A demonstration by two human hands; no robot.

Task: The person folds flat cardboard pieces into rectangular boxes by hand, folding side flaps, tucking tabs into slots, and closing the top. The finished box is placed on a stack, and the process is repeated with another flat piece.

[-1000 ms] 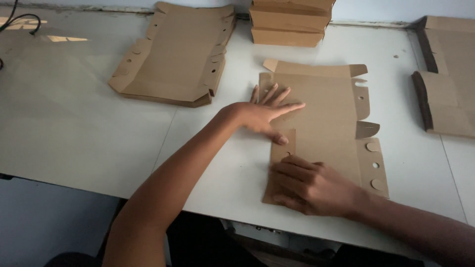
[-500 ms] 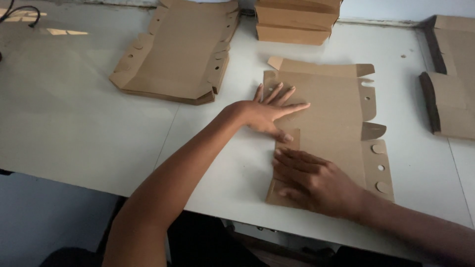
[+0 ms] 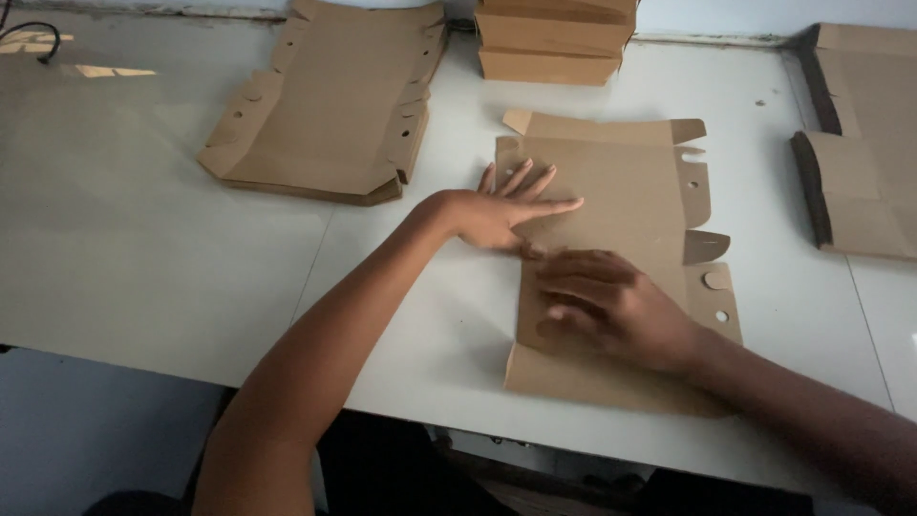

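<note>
Table [image 3: 143,248]: white top, fills most of the view; a seam line runs from the near edge toward the far side, left of the hands.
Left stack [image 3: 325,115]: flat brown cardboard blanks piled at the far left-centre, side tabs with small round holes showing.
Right stack [image 3: 860,153]: more flat blanks at the right edge, partly cut off by the frame, dark edge facing inward.
Far pile [image 3: 554,43]: folded cardboard pieces stacked against the back edge, top out of view.
Blank [image 3: 630,191]: single flat brown sheet lying on the table in front of the person, just right of centre; long axis runs away from the body, near end reaching the table's front edge. Tabs with holes and cut-outs along its right side, a flap along the far end.
Left hand [image 3: 501,210]: palm down, fingers spread and straight, pressed flat on the blank's left part near its far half. Gripping nothing.
Right hand [image 3: 611,306]: palm down on the blank's near half, fingers slightly curled and pointing left, tips close to the left thumb. Pressing, not grasping.
Cable [image 3: 29,38]: dark loop at the far left corner.
</note>
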